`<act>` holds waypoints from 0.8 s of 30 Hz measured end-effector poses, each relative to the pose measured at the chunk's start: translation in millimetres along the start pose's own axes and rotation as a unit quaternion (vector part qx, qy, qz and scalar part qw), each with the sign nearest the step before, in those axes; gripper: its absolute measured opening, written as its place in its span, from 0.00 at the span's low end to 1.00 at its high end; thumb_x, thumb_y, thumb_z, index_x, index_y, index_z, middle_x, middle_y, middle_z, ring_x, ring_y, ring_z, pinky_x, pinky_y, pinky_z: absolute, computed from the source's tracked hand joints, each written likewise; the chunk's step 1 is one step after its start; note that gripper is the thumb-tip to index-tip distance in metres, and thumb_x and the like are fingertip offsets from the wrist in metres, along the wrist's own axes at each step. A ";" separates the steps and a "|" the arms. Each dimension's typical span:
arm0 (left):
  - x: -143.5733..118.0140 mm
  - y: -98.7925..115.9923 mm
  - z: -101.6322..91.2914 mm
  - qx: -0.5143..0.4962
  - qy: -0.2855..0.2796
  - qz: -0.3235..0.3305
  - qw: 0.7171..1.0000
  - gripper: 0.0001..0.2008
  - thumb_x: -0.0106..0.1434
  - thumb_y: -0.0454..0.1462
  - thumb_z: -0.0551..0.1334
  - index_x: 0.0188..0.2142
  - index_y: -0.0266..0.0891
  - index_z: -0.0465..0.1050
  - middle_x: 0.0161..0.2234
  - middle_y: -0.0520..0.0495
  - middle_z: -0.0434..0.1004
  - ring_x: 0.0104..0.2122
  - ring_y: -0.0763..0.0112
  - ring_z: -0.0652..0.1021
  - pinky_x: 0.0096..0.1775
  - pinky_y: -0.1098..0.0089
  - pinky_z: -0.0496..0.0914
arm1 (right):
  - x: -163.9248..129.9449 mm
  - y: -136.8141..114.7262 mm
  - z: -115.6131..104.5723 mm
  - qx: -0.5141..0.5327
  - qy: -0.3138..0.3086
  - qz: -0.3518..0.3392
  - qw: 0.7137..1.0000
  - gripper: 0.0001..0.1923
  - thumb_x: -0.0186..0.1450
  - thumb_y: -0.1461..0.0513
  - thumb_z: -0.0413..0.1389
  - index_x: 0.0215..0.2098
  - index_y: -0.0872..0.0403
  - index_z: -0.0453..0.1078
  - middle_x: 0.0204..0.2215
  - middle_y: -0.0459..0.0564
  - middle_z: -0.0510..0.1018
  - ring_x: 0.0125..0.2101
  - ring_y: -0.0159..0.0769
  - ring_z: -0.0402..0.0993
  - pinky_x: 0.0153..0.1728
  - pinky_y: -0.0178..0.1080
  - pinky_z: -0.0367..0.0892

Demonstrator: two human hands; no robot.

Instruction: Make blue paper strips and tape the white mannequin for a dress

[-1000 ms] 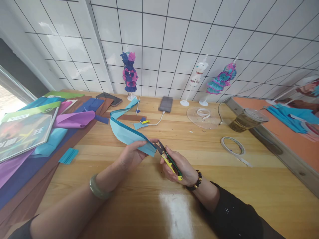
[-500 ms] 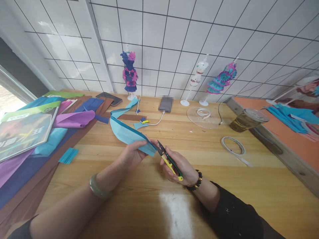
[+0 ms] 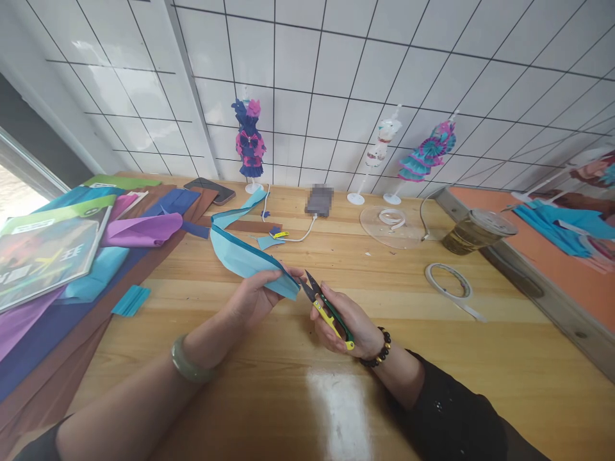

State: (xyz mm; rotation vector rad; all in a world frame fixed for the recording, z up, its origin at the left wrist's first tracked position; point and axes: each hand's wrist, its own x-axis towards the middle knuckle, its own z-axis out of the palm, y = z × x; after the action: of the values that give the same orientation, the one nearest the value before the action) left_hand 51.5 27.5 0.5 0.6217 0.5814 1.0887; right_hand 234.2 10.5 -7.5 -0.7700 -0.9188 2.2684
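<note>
My left hand [image 3: 259, 294] pinches the near end of a long strip of light blue paper [image 3: 245, 259] with a darker blue edge. The strip curves away and back across the table toward the dressed mini mannequin. In my right hand [image 3: 343, 317] is a pair of thread snips [image 3: 327, 310] with yellow and green handles. Their dark blades are parted and point up and left, close beside the strip's near end. Whether a blade touches the paper is hard to tell. Some of my left fingers are hidden behind the strip.
Coloured paper sheets [image 3: 158, 230] and a booklet [image 3: 52, 250] cover the left side. At the back stand a dressed mannequin [image 3: 250, 141], a phone [image 3: 211, 190] and a bare-looking white mannequin [image 3: 382, 144]. A tape roll [image 3: 449, 282] and a lidded cup [image 3: 478, 232] are on the right.
The snips have shifted slightly right, away from the strip's end. My left hand and the strip have barely moved.
</note>
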 end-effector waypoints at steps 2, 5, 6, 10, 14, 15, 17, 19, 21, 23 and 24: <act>0.0 -1.0 -0.8 0.002 0.002 0.000 1.000 0.10 0.55 0.33 0.56 0.31 0.34 0.76 0.35 0.44 0.79 0.38 0.63 0.75 0.43 0.65 0.65 | -0.4 -0.6 -1.1 0.007 -0.003 0.001 1.000 0.27 0.62 0.46 0.46 0.25 0.60 0.70 0.06 0.41 0.65 0.04 0.23 0.54 0.06 0.26 0.49; 0.2 -2.2 -1.9 0.004 0.015 -0.002 1.000 0.10 0.55 0.33 0.56 0.32 0.33 0.76 0.36 0.43 0.78 0.38 0.63 0.75 0.43 0.66 0.65 | -0.7 -1.7 -3.0 0.019 -0.005 -0.003 1.000 0.26 0.62 0.47 0.46 0.26 0.60 0.70 0.06 0.40 0.64 0.04 0.22 0.53 0.06 0.26 0.48; 0.3 -2.2 -2.1 0.004 0.020 -0.004 1.000 0.10 0.55 0.33 0.57 0.32 0.33 0.76 0.37 0.42 0.78 0.38 0.63 0.76 0.43 0.66 0.66 | -0.8 -2.2 -3.5 0.024 -0.003 -0.004 1.000 0.25 0.62 0.47 0.45 0.26 0.59 0.70 0.06 0.40 0.64 0.04 0.22 0.53 0.06 0.26 0.48; 0.0 -1.3 -1.4 -0.001 0.027 -0.021 0.999 0.08 0.54 0.34 0.58 0.31 0.34 0.76 0.35 0.42 0.79 0.37 0.60 0.76 0.40 0.65 0.67 | -0.3 -5.6 -4.2 0.045 0.031 -0.023 0.998 0.23 0.62 0.47 0.47 0.26 0.58 0.69 0.07 0.39 0.63 0.05 0.21 0.52 0.07 0.26 0.47; -1.0 -2.6 2.4 0.042 0.044 -0.010 0.998 0.06 0.53 0.35 0.61 0.29 0.34 0.74 0.30 0.44 0.79 0.32 0.62 0.77 0.35 0.66 0.69 | 1.4 -8.9 -1.0 0.069 0.066 -0.059 0.994 0.22 0.61 0.46 0.47 0.28 0.56 0.67 0.11 0.39 0.63 0.08 0.21 0.54 0.10 0.27 0.49; -1.3 -3.6 3.5 0.065 0.053 -0.005 0.996 0.06 0.52 0.35 0.62 0.29 0.34 0.74 0.29 0.45 0.78 0.30 0.63 0.77 0.34 0.67 0.69 | 1.9 -9.1 0.4 0.073 0.072 -0.071 0.992 0.22 0.61 0.46 0.47 0.29 0.56 0.67 0.12 0.38 0.63 0.09 0.21 0.54 0.12 0.28 0.51; -1.8 -6.1 5.0 0.111 0.068 -0.004 0.992 0.07 0.51 0.36 0.64 0.30 0.34 0.73 0.27 0.46 0.78 0.29 0.64 0.77 0.33 0.66 0.69 | 2.5 -8.7 3.2 0.068 0.089 -0.097 0.989 0.21 0.60 0.45 0.49 0.30 0.55 0.64 0.15 0.37 0.60 0.12 0.21 0.52 0.14 0.28 0.52; -2.3 -9.1 5.0 0.150 0.076 -0.004 0.986 0.10 0.49 0.36 0.66 0.32 0.36 0.73 0.29 0.47 0.78 0.30 0.64 0.77 0.34 0.66 0.70 | 2.6 -6.9 5.2 0.027 0.115 -0.129 0.985 0.18 0.57 0.48 0.54 0.29 0.54 0.61 0.16 0.36 0.56 0.13 0.20 0.48 0.14 0.27 0.49; -2.5 -12.0 3.2 0.183 0.081 0.001 0.980 0.14 0.48 0.37 0.67 0.36 0.37 0.73 0.32 0.47 0.78 0.33 0.63 0.77 0.36 0.65 0.70 | 2.4 -4.4 5.9 -0.046 0.153 -0.164 0.974 0.16 0.55 0.52 0.58 0.28 0.53 0.59 0.16 0.35 0.54 0.14 0.20 0.45 0.13 0.27 0.46; -2.3 -14.4 0.0 0.216 0.078 0.007 0.973 0.17 0.47 0.38 0.68 0.39 0.38 0.73 0.35 0.46 0.78 0.35 0.62 0.76 0.37 0.65 0.70 | 2.2 -1.7 5.5 -0.123 0.186 -0.188 0.956 0.16 0.54 0.54 0.60 0.29 0.53 0.59 0.17 0.36 0.56 0.15 0.21 0.47 0.13 0.27 0.46; -2.0 -15.4 -1.8 0.233 0.073 0.009 0.970 0.19 0.48 0.39 0.67 0.40 0.39 0.73 0.36 0.46 0.78 0.36 0.61 0.76 0.38 0.65 0.70 | 2.2 -0.5 5.1 -0.155 0.196 -0.193 0.949 0.16 0.53 0.54 0.61 0.30 0.53 0.59 0.19 0.37 0.59 0.15 0.21 0.48 0.13 0.27 0.47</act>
State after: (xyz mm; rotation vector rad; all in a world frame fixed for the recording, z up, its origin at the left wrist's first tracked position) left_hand 59.1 20.9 -11.4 0.9590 0.9762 1.0247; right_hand 229.4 10.2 -4.8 -1.0287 -1.1267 1.5784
